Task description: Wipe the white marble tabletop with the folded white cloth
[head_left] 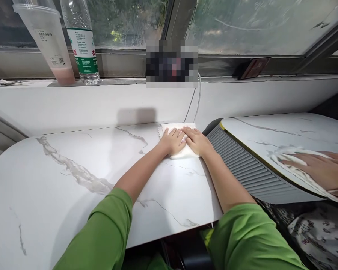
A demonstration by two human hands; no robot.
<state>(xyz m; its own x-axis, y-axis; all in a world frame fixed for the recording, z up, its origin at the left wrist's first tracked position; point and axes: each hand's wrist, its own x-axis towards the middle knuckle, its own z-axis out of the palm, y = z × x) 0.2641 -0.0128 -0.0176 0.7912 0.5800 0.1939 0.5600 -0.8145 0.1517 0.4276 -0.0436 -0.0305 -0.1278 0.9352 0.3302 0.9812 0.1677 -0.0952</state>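
A folded white cloth lies on the marble-patterned table, at its far right corner near the wall. Both of my hands rest flat on top of it, side by side. My left hand has its fingers spread over the cloth's left part. My right hand lies over the right part, fingers stretched out toward the left hand. The palms hide much of the cloth.
On the window ledge stand a plastic cup and a water bottle. Cables hang down the wall. At right, another person's hands press a white cloth on a second table with ribbed sides.
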